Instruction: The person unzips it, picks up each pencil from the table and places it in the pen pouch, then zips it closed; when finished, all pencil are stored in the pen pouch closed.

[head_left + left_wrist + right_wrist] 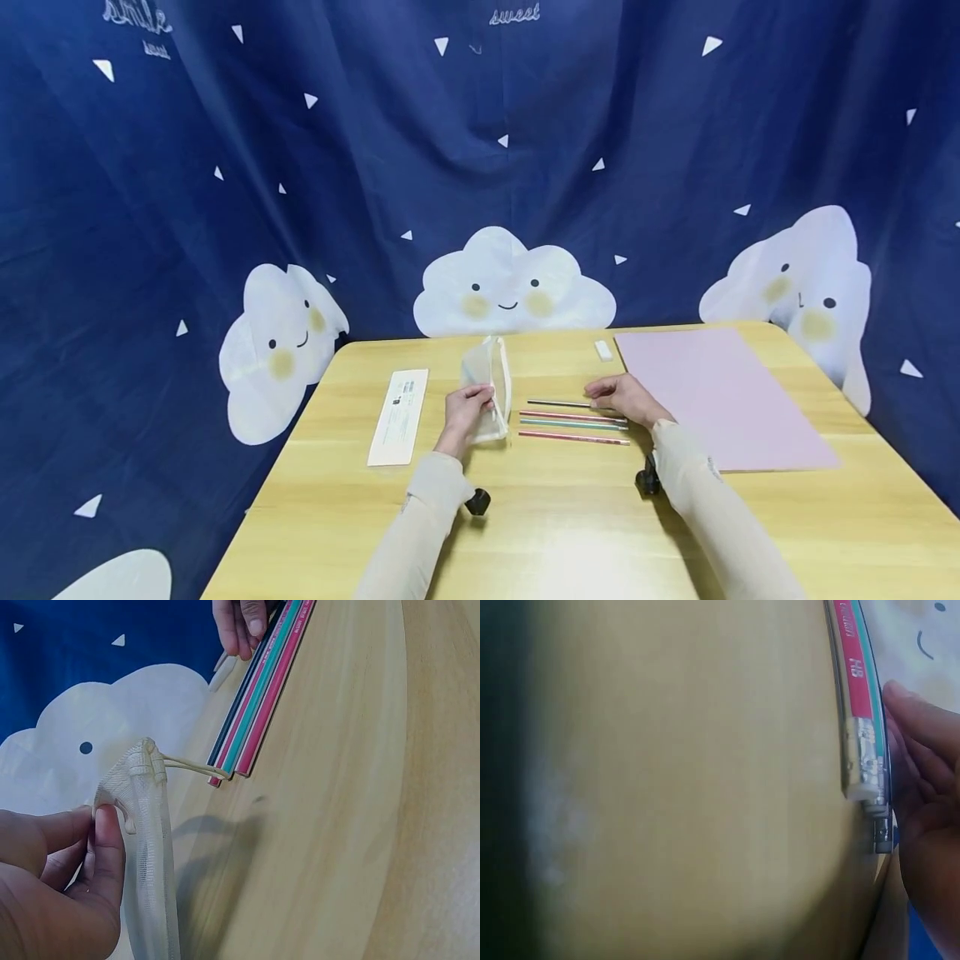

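Note:
In the head view, my left hand [467,412] pinches a whitish see-through mesh pouch [491,427] by its upper side, between thumb and fingers. The pouch stands upright, and a thin cord loop hangs from its corner [150,754] over the pencil ends. My right hand [626,398] is at the eraser end of a black pencil [555,403], its thumb and fingers close along the far side with a gap between them. Beside it on the table lie two red pencils [573,437] and a teal pencil [566,423], roughly parallel, erasers to the right.
On the wooden table [555,508], a white printed card [397,417] lies to the left. A white eraser [603,351] is near the back edge, and a large pink sheet [720,400] covers the right side. Behind hangs a dark blue curtain [390,125] with clouds.

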The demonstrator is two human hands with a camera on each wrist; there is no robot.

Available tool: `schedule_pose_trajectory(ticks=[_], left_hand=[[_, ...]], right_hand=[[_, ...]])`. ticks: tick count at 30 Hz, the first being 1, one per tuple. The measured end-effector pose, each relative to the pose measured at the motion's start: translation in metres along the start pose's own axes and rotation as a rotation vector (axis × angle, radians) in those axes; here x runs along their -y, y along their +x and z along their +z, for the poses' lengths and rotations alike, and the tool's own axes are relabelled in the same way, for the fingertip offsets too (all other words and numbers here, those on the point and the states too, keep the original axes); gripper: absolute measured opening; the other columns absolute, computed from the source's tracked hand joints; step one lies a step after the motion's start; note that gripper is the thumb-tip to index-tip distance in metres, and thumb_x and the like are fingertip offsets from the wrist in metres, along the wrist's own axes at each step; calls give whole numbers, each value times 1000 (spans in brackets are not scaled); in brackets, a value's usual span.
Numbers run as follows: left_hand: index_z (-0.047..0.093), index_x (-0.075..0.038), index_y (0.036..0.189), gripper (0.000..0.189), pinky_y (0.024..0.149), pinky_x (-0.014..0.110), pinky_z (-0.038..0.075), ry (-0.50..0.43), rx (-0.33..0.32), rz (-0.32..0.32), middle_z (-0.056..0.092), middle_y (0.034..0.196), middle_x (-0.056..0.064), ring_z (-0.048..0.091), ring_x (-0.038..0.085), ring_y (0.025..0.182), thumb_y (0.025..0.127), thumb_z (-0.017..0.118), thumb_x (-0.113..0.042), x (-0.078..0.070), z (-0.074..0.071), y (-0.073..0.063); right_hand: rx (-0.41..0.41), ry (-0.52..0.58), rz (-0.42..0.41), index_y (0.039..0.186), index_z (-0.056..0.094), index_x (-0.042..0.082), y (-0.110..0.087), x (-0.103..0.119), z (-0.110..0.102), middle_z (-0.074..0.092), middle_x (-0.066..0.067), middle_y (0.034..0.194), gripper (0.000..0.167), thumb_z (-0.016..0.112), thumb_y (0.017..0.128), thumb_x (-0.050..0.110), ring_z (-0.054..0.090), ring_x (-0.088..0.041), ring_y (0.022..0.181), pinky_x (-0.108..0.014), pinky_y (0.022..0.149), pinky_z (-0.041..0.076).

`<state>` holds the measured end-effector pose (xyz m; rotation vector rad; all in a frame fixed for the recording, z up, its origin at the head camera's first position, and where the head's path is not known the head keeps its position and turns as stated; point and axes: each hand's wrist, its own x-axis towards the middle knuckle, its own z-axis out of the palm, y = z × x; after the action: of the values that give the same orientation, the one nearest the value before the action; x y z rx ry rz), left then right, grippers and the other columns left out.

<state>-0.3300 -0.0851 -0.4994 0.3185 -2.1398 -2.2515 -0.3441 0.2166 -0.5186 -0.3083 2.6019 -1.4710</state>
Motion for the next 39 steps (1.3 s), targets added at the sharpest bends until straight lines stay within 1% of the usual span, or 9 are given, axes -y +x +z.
schedule_pose_trajectory(ticks=[4, 10, 17, 22, 24, 30, 33, 36, 39], left_hand=[[66, 10, 101, 21, 61, 14, 53, -19, 14, -6, 60, 82, 3, 59, 4, 62, 86, 65, -4, 2, -1, -1], [66, 9, 102, 21, 64, 15, 55, -23, 19, -11, 61, 81, 3, 60, 5, 65, 86, 64, -5, 1, -1, -2], [65, 10, 105, 24, 74, 24, 58, -58, 27, -8, 63, 79, 3, 61, 6, 67, 86, 65, -5, 0, -1, -2], [63, 12, 107, 27, 69, 19, 57, -77, 31, -8, 63, 78, 3, 60, 6, 66, 86, 65, -6, 0, -2, -4], [64, 12, 106, 26, 65, 17, 56, -77, 23, -12, 63, 76, 2, 60, 5, 64, 86, 65, -5, 0, -2, -5], [64, 12, 103, 23, 62, 15, 54, -90, 5, -7, 63, 73, 2, 59, 5, 62, 85, 64, -2, -1, -2, -7], [64, 13, 103, 23, 61, 14, 54, -101, 8, 0, 62, 73, 2, 59, 5, 62, 86, 64, -2, 0, -2, -7], [64, 12, 103, 23, 60, 13, 53, -106, 6, -4, 62, 73, 1, 59, 4, 61, 86, 64, -2, 0, -1, -7], [65, 11, 103, 23, 59, 12, 53, -100, 0, -3, 62, 72, 1, 59, 4, 61, 86, 64, -3, -2, -2, -7]], right_hand=[[11, 1, 18, 105, 68, -1, 0, 0, 4, 69, -13, 97, 27, 71, 79, 4, 63, -14, 83, -23, 69, 55], [14, -34, -11, 101, 70, -1, 3, -3, 7, 69, -11, 88, 23, 70, 78, -1, 61, -12, 76, -24, 64, 54], [0, -37, -21, 97, 71, 0, 4, -1, 7, 71, -14, 91, 19, 68, 78, -1, 64, -15, 79, -25, 65, 55], [-5, -15, 1, 99, 71, 1, 4, -2, 6, 72, -13, 92, 19, 67, 80, 2, 64, -14, 79, -25, 65, 55], [-4, -5, 4, 101, 71, 1, 3, -4, 6, 71, -13, 95, 20, 67, 81, 4, 64, -16, 81, -26, 68, 55], [-12, -6, 13, 101, 72, 5, 4, -5, 3, 71, -11, 101, 19, 68, 83, 11, 65, -22, 95, -33, 82, 55], [-17, -24, 18, 100, 73, 8, 5, -4, 0, 71, -10, 101, 17, 68, 85, 14, 64, -23, 97, -34, 83, 54], [-30, -18, 26, 102, 72, 9, 5, 1, -4, 70, -10, 105, 19, 67, 86, 18, 62, -23, 100, -33, 84, 52], [-53, 39, 45, 106, 71, 9, 7, 15, -7, 68, -10, 110, 24, 67, 86, 21, 60, -24, 105, -35, 90, 51]])
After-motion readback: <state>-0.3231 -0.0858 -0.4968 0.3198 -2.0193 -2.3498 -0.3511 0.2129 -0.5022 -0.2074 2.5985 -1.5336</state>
